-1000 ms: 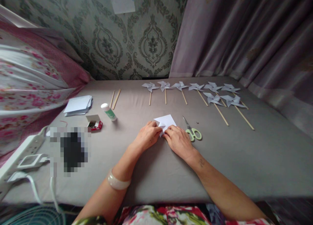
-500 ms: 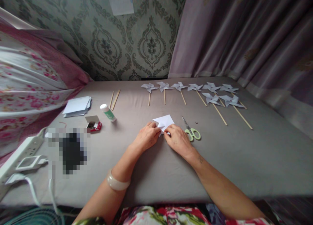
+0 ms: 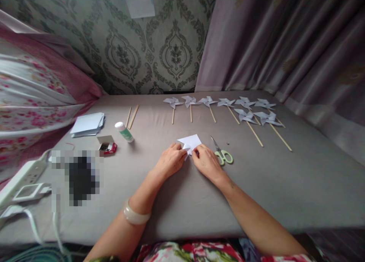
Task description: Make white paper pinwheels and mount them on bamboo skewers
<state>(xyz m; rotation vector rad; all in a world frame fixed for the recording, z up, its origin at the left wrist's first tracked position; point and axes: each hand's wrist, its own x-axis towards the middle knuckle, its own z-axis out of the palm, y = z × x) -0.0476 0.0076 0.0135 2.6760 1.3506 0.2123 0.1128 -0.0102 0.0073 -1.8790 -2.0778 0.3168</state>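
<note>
A white paper square (image 3: 191,141) lies on the grey cloth-covered surface (image 3: 285,186), partly folded at its near corner. My left hand (image 3: 170,161) and my right hand (image 3: 207,163) both pinch that near corner, fingertips pressed together on the paper. Green-handled scissors (image 3: 222,153) lie just right of my right hand. A glue stick (image 3: 123,131) lies on its side to the left.
Several finished paper pinwheels on wooden sticks (image 3: 242,112) line the far side. Two loose sticks (image 3: 131,116), a stack of white paper (image 3: 87,123) and a small red box of pins (image 3: 107,145) sit at left. A power strip (image 3: 19,174) with cables lies at the near left edge.
Both hands stay pinched on the paper's near corner, with only slight finger movement. The view has drifted a little.
</note>
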